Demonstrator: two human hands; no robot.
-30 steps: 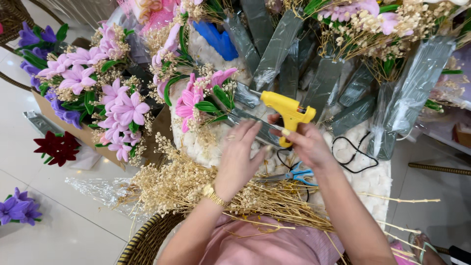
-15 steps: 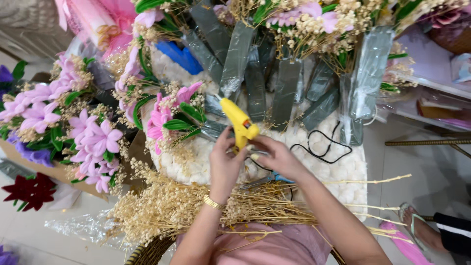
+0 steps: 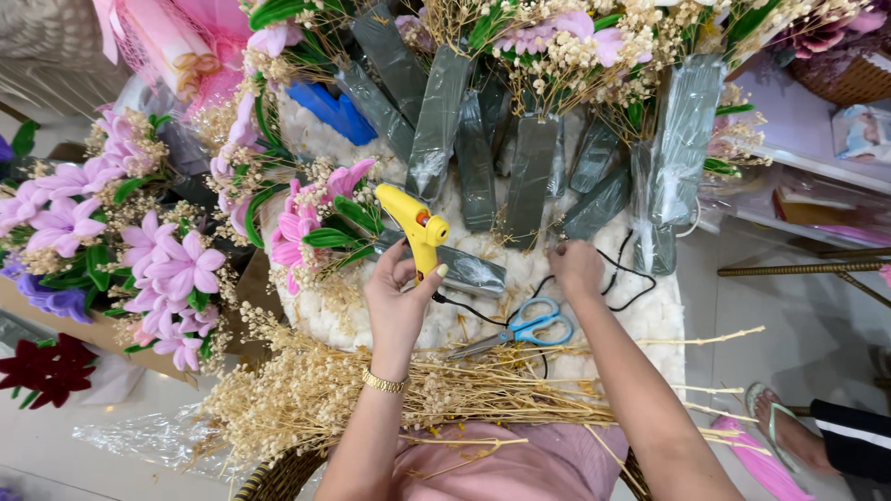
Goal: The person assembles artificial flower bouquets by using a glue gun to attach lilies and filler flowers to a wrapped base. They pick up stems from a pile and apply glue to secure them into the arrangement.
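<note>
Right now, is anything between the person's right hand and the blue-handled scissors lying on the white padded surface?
Nothing visible blocks it. The right hand rests on the white padded surface just above the scissors, with only a thin black cord running beside them. The left hand holds the yellow glue gun.

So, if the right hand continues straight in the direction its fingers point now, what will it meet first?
Probably the grey-green wrapped stems just beyond the right hand; its fingers point up the picture toward their lower ends across the white fluffy cloth. Depth is unclear, so it may pass over them.
</note>
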